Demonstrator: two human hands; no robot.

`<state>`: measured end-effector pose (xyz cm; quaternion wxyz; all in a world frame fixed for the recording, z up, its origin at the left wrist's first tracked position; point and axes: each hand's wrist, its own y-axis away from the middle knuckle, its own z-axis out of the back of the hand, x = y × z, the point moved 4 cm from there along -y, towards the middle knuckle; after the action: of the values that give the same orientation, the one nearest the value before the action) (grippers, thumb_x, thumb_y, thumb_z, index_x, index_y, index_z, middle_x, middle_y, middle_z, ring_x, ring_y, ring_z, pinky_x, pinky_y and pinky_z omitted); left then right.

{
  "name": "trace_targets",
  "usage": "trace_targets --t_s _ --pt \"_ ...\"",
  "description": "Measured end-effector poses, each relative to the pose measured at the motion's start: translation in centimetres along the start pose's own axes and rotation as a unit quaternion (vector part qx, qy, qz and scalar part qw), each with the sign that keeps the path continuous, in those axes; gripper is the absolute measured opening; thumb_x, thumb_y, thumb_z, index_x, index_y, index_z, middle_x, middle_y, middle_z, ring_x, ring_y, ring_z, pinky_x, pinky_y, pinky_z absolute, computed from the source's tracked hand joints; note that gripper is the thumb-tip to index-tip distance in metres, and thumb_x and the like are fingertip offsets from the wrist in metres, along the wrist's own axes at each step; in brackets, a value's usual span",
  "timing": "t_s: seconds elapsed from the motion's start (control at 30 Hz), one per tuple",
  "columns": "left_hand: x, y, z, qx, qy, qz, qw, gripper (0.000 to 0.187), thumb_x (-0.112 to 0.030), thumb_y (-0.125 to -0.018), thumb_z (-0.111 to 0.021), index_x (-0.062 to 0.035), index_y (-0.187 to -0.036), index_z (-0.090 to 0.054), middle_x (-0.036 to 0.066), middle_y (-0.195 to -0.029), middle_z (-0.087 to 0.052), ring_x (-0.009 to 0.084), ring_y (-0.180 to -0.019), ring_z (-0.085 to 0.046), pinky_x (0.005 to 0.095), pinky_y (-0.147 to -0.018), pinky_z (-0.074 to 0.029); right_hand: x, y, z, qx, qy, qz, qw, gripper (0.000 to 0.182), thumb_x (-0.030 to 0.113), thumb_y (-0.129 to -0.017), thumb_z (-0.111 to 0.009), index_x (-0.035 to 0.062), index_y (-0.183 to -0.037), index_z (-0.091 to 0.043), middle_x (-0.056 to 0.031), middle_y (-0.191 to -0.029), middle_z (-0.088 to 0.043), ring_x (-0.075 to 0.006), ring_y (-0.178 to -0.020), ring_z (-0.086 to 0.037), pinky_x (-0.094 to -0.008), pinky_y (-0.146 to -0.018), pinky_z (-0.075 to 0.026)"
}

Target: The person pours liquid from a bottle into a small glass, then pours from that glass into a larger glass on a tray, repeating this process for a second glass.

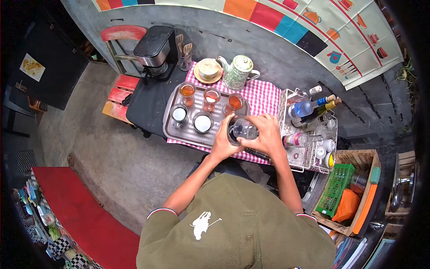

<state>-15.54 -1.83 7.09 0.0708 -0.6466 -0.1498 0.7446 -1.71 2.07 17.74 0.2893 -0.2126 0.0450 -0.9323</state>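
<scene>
My left hand [224, 141] is closed around a dark-looking glass [232, 130] at the right end of the metal tray [188, 131]. A clear glass [246, 128] is in my right hand [267, 135], right beside the dark one and overlapping it. On the tray stand three glasses of amber liquid: one at the back left [187, 91], one in the middle [211, 97] and one at the right [234, 102]. In front of them are two glasses with white contents, one at the left [179, 113] and one [203, 122] nearer the middle.
Behind the tray are a green teapot [239, 74] and a cup on a yellow saucer [208, 71]. A coffee maker [154, 51] stands at the left. To the right, a white rack [298, 159] holds bottles; a wooden crate [358, 157] sits beyond it.
</scene>
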Motion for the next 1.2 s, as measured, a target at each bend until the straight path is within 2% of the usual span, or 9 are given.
trace_targets --t_s 0.07,0.17,0.43,0.63,0.9,1.0,1.1,1.13,1.2 --pt "0.1 0.1 -0.1 0.003 0.009 0.013 1.000 0.108 -0.020 -0.051 -0.089 0.0013 -0.143 -0.037 0.018 -0.134 -0.053 0.0307 -0.127 -0.053 0.0416 -0.107 -0.043 0.0 -0.2 0.3 0.006 0.001 0.002 1.000 0.063 0.054 -0.058 -0.082 0.0073 -0.099 -0.067 -0.0113 -0.085 -0.066 -0.0301 -0.087 -0.058 -0.0453 -0.085 -0.041" --pt "-0.4 0.1 -0.1 0.008 -0.012 -0.019 1.000 0.104 -0.021 -0.059 -0.089 -0.0023 -0.145 -0.034 0.020 -0.132 -0.053 0.0357 -0.123 -0.055 0.0439 -0.104 -0.045 -0.1 -0.6 0.3 0.029 0.002 -0.005 1.000 0.061 0.053 -0.058 -0.081 0.0054 -0.092 -0.065 -0.0147 -0.080 -0.066 -0.0328 -0.082 -0.060 -0.0466 -0.080 -0.044" --pt "-0.2 0.2 -0.5 0.006 0.013 0.002 1.000 0.109 -0.019 -0.055 -0.092 -0.0022 -0.145 -0.034 0.020 -0.132 -0.054 0.0354 -0.122 -0.056 0.0440 -0.102 -0.047 0.6 -1.3 0.6 0.053 0.024 -0.034 0.998 0.060 0.054 -0.060 -0.076 -0.0020 -0.080 -0.066 -0.0245 -0.069 -0.064 -0.0398 -0.071 -0.066 -0.0492 -0.070 -0.053" --pt "-0.2 0.1 -0.7 -0.001 0.011 0.003 1.000 0.108 -0.020 -0.055 -0.093 0.0002 -0.144 -0.035 0.020 -0.132 -0.054 0.0342 -0.123 -0.056 0.0433 -0.103 -0.047 0.0 -1.9 0.8 0.122 0.021 -0.103 0.987 0.069 0.060 -0.065 -0.070 -0.0070 -0.081 -0.070 -0.0263 -0.065 -0.065 -0.0402 -0.064 -0.068 -0.0483 -0.063 -0.055" --pt "-0.4 -0.2 -0.9 0.006 0.009 0.022 1.000 0.106 -0.021 -0.055 -0.093 0.0011 -0.142 -0.036 0.019 -0.133 -0.055 0.0330 -0.125 -0.055 0.0427 -0.106 -0.045 -0.6 -2.9 2.8 0.099 -0.014 -0.142 0.985 0.071 0.062 -0.071 -0.070 -0.0081 -0.085 -0.070 -0.0259 -0.068 -0.066 -0.0400 -0.066 -0.069 -0.0470 -0.064 -0.054" --pt "-0.3 -0.5 -0.9 0.006 0.020 0.034 0.999 0.106 -0.021 -0.056 -0.092 0.0003 -0.142 -0.034 0.020 -0.133 -0.054 0.0323 -0.125 -0.055 0.0420 -0.107 -0.044 -1.2 -2.5 2.3 0.104 -0.082 -0.160 0.978 0.066 0.056 -0.073 -0.073 -0.0071 -0.093 -0.069 -0.0249 -0.072 -0.068 -0.0369 -0.069 -0.070 -0.0446 -0.066 -0.054" --pt "0.6 -0.7 -1.0 0.003 0.042 0.040 0.998 0.108 -0.021 -0.057 -0.092 -0.0010 -0.143 -0.031 0.021 -0.134 -0.054 0.0312 -0.126 -0.054 0.0411 -0.107 -0.044 -2.4 -1.2 1.0 0.034 -0.221 -0.158 0.962 0.060 0.049 -0.076 -0.077 -0.0055 -0.100 -0.068 -0.0232 -0.076 -0.068 -0.0308 -0.072 -0.072 -0.0410 -0.067 -0.054" --pt "0.9 -0.7 -1.1 0.001 0.052 0.042 0.998 0.108 -0.021 -0.057 -0.092 -0.0014 -0.144 -0.029 0.021 -0.134 -0.053 0.0308 -0.126 -0.054 0.0408 -0.107 -0.044 -3.5 -0.7 0.1 0.055 -0.219 -0.191 0.955 0.055 0.041 -0.076 -0.079 -0.0039 -0.106 -0.067 -0.0207 -0.083 -0.071 -0.0240 -0.080 -0.072 -0.0381 -0.072 -0.054" --pt "1.5 -1.0 -1.2 0.000 0.045 0.025 0.999 0.109 -0.021 -0.058 -0.092 -0.0023 -0.144 -0.027 0.021 -0.134 -0.053 0.0308 -0.127 -0.054 0.0404 -0.108 -0.043 -4.3 -0.1 -0.8 0.014 -0.288 -0.175 0.941 0.055 0.039 -0.076 -0.080 -0.0034 -0.108 -0.067 -0.0190 -0.088 -0.072 -0.0225 -0.080 -0.071 -0.0370 -0.072 -0.054"
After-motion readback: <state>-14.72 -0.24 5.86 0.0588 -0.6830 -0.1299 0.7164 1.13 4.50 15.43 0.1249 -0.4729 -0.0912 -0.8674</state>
